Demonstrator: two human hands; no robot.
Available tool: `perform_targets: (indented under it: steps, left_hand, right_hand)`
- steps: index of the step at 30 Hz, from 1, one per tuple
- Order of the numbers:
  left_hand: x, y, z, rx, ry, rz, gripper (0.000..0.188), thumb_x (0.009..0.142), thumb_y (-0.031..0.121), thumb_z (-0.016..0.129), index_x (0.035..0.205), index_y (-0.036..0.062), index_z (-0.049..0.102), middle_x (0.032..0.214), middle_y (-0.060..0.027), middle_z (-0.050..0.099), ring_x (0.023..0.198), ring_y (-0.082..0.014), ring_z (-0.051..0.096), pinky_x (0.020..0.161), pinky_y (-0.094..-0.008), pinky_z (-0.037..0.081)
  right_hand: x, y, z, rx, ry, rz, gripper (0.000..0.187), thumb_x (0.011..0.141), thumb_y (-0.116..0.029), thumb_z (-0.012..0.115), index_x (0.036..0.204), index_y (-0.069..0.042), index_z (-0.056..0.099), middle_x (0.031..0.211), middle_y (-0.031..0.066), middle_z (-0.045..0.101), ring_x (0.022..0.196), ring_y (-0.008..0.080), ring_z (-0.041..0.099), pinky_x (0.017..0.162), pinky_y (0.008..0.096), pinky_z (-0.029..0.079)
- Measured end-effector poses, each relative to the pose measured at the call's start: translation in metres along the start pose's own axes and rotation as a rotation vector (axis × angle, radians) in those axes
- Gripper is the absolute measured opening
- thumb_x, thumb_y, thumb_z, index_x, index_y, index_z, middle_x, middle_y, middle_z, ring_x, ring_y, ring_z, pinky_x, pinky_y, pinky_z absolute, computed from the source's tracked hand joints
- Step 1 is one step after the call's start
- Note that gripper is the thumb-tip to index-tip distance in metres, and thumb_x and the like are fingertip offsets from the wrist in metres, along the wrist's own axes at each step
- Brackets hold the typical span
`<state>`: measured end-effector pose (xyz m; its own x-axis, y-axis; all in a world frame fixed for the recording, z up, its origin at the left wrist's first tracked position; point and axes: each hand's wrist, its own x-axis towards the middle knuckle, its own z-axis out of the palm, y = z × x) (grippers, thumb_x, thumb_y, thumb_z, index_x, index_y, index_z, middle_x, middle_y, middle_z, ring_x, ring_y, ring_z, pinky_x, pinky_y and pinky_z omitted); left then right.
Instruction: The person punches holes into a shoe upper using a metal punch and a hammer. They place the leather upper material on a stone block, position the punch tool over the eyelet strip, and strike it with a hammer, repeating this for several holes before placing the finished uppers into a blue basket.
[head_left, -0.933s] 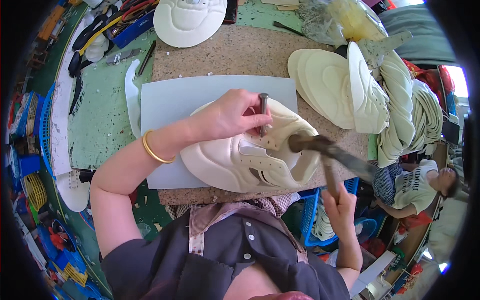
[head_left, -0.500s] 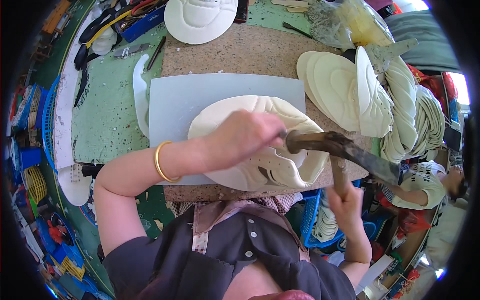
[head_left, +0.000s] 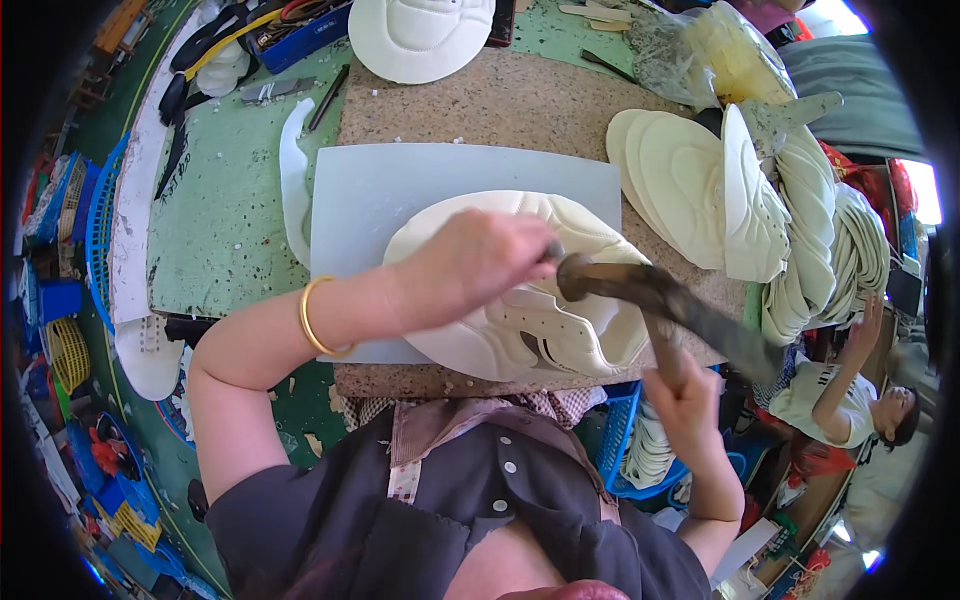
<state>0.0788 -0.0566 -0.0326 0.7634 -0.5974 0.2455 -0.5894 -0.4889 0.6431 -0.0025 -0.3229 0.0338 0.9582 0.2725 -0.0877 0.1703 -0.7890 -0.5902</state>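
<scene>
My left hand (head_left: pixel 465 262), with a gold bangle on its wrist, is closed round a short metal punch-like tool (head_left: pixel 553 250); only its blunt end shows past my fingers. Below that hand lies a cream shoe upper (head_left: pixel 570 340) with rows of small holes, partly covered by my forearm. My right hand (head_left: pixel 686 402) grips the wooden handle of a hammer (head_left: pixel 640 282). The hammer's round face is right beside the tool's end; whether they touch I cannot tell. The far end of its head is smeared by motion. Beneath the upper is a pale grey sheet (head_left: pixel 370 200).
A speckled board (head_left: pixel 480 110) carries the sheet. Stacked cream uppers (head_left: pixel 670 185) stand at the right, with another stack (head_left: pixel 425 40) at the back. A blue tool box (head_left: pixel 310 40) is at the far left. At the right edge sits another person (head_left: pixel 835 400), one hand raised.
The hammer's face has shifted left, staying close to the tool's end. My left hand is slightly higher and still grips the tool. The other person has raised a hand.
</scene>
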Motion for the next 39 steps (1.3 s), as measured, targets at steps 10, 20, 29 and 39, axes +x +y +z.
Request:
perform_targets:
  steps: [10, 20, 29, 39]
  left_hand:
    - [-0.007, -0.02, -0.015, -0.564, -0.069, -0.258, 0.008, 0.086, 0.006, 0.057, 0.085, -0.001, 0.055, 0.083, -0.0065, 0.061, 0.075, -0.0104, 0.059, 0.065, -0.0254, 0.05]
    - [-0.012, -0.022, -0.002, -0.668, 0.122, -0.317, 0.012, 0.087, 0.009, 0.056, 0.088, -0.0034, 0.054, 0.072, -0.0074, 0.061, 0.067, -0.0116, 0.061, 0.061, -0.0253, 0.049]
    - [0.014, -0.034, -0.005, -0.686, 0.24, -0.353, 0.016, 0.087, 0.014, 0.058, 0.091, -0.0017, 0.057, 0.081, -0.0041, 0.061, 0.076, -0.0096, 0.061, 0.068, -0.0238, 0.053]
    - [0.024, 0.004, 0.03, -0.899, 0.059, -0.364, 0.014, 0.087, 0.012, 0.059, 0.092, -0.0008, 0.059, 0.082, -0.0041, 0.061, 0.074, -0.0084, 0.059, 0.068, -0.0228, 0.052]
  right_hand:
    - [0.012, -0.026, -0.022, 0.843, 0.643, -0.14, 0.007, 0.083, -0.012, 0.053, 0.084, -0.005, 0.053, 0.048, 0.0014, 0.043, 0.039, 0.0088, 0.04, 0.036, 0.0229, 0.028]
    - [-0.031, 0.007, -0.008, 0.24, 0.096, 0.221, 0.012, 0.081, -0.005, 0.053, 0.071, 0.0, 0.048, 0.051, 0.0016, 0.046, 0.041, 0.0073, 0.042, 0.037, 0.0225, 0.031]
    - [-0.053, 0.024, 0.028, -0.058, -0.105, 0.224, 0.022, 0.081, -0.019, 0.063, 0.076, 0.002, 0.061, 0.063, 0.0194, 0.056, 0.057, 0.0361, 0.056, 0.049, 0.0405, 0.04]
    - [-0.043, 0.02, 0.017, 0.029, 0.072, -0.157, 0.015, 0.078, -0.012, 0.063, 0.087, 0.0, 0.058, 0.064, 0.0144, 0.06, 0.055, 0.0326, 0.06, 0.052, 0.0387, 0.046]
